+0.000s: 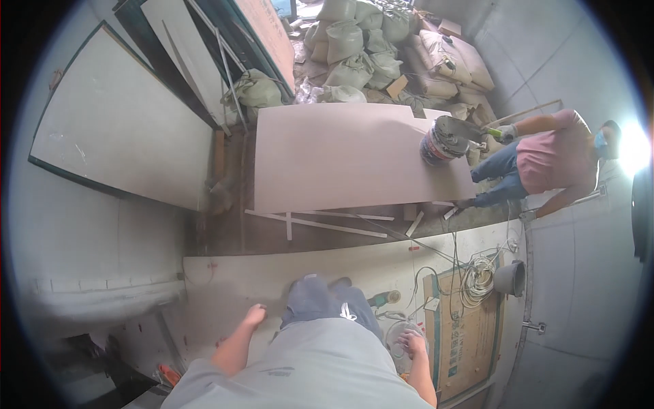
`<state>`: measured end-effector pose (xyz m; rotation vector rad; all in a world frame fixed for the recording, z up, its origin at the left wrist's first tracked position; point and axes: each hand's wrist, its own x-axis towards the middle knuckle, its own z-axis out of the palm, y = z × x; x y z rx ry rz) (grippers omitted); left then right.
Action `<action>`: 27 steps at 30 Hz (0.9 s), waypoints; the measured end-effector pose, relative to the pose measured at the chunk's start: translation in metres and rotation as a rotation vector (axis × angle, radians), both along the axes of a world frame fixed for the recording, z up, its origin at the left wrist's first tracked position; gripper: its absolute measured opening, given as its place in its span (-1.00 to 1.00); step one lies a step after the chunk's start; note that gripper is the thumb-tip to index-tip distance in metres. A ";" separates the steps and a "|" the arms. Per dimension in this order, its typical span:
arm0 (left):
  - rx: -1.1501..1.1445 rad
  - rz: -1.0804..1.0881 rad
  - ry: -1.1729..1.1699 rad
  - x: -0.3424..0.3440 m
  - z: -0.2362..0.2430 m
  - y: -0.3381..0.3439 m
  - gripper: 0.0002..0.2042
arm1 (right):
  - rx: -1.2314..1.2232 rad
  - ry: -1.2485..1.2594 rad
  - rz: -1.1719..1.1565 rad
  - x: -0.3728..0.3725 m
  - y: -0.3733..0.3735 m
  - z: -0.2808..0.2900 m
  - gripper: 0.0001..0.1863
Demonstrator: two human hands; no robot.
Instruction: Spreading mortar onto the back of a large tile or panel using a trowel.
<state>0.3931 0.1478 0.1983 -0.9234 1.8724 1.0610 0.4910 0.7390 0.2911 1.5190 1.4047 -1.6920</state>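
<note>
The white board (pixel 225 273) lay beyond the left hand (pixel 255 315), fingers loosely curled, empty; right hand's (pixel 411 343) fingers unclear, near the cardboard (pixel 470 327).

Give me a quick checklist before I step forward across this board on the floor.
1. Left hand free: ok, open, holding nothing.
2. Right hand free: cannot tell, fingers curled near a coil of cable.
3. Board underfoot bare ahead: ok.
4. Loose white strips beyond the board: not ok, trip hazard.
5. Cable bundle to the right: not ok, loose wires.
6. Crouching co-worker by the bucket: ok, well apart.
</note>
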 end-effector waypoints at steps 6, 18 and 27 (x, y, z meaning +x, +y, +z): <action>0.044 -0.047 0.280 -0.069 -0.046 0.076 -0.63 | 0.148 -0.024 -0.074 0.011 0.078 0.015 -0.59; -0.097 -0.351 0.302 -0.194 -0.090 0.093 -0.93 | 0.150 -0.056 -0.232 0.040 0.087 -0.002 -0.60; 0.147 -0.001 0.179 -0.343 -0.013 0.149 -0.59 | 0.043 -0.200 -0.283 -0.033 0.048 -0.072 -0.72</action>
